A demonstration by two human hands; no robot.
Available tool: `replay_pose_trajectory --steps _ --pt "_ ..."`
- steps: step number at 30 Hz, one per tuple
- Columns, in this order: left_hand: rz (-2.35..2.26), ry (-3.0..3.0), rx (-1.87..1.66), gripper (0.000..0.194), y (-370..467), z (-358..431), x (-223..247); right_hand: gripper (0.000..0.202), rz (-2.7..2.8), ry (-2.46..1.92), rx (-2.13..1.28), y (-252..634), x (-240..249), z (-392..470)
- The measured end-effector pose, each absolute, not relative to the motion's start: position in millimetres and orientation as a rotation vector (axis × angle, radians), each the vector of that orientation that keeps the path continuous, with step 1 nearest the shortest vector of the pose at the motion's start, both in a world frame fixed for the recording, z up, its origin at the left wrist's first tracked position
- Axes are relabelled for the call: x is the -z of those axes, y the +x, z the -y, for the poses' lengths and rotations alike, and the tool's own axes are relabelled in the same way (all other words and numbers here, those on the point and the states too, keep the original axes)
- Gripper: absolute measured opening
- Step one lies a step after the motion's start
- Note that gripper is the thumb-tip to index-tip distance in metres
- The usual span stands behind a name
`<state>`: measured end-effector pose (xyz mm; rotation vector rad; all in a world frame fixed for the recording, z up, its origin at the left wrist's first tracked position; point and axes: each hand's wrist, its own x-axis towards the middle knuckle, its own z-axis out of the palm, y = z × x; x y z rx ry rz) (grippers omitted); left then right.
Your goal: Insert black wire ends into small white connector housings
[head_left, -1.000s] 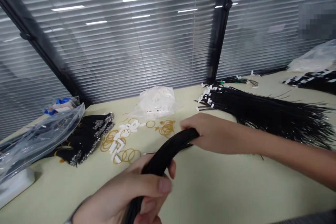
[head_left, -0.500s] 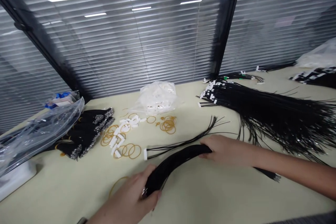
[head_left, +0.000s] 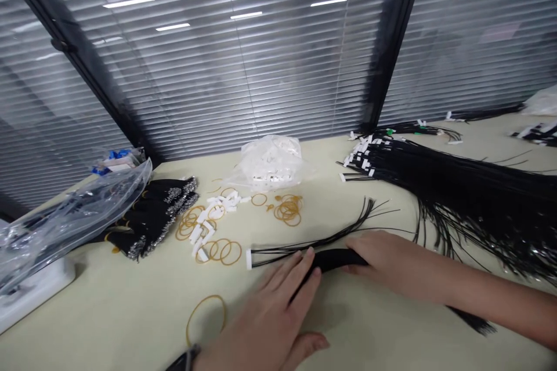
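A thick bundle of black wires [head_left: 335,259] bends between my hands just above the table. My right hand [head_left: 383,255] is wrapped round it, and its far end with bare tips [head_left: 476,323] sticks out below my right forearm. My left hand [head_left: 278,313] lies over the near end with fingers stretched out and thumb apart, covering that end. Behind the bundle lies a thinner set of black wires [head_left: 304,246] with a white connector [head_left: 249,259]. One large rubber band [head_left: 188,324] rests left of my left hand.
Rubber bands [head_left: 287,210] and white connectors [head_left: 202,232] lie mid-table before a plastic bag [head_left: 272,162]. Tied black bundles [head_left: 152,208] sit at left beside clear plastic [head_left: 87,217] and a white box [head_left: 39,293]. A large wire pile [head_left: 456,185] fills the right. Blinds stand behind.
My left hand has opened from its grip on the bundle's near end and moved right along it. My right hand keeps its hold. The view has shifted slightly.
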<state>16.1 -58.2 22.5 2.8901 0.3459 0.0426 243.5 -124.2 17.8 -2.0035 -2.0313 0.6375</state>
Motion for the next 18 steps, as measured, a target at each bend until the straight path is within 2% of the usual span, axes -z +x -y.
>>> replay_pose_trajectory --steps 4,9,11,14,18 --pt "-0.305 3.023 -0.053 0.058 25.4 52.8 -2.6 0.018 2.071 -2.095 -0.459 248.2 -17.2 125.6" --pt "-0.299 2.993 0.018 0.057 24.6 52.9 -0.2 0.028 2.14 -1.995 -0.534 254.7 -36.9 123.3" --pt "-0.313 2.912 0.001 0.057 23.4 55.6 -5.1 0.029 2.093 -1.923 -0.462 246.8 -45.3 121.3" --pt "-0.493 2.692 -0.147 0.054 19.2 58.4 -17.0 0.025 2.002 -1.751 -0.338 223.5 -51.9 121.9" --pt "-0.883 2.429 -0.499 0.037 5.6 43.1 -35.6 0.015 2.174 -1.49 -0.275 191.9 -45.0 125.0"
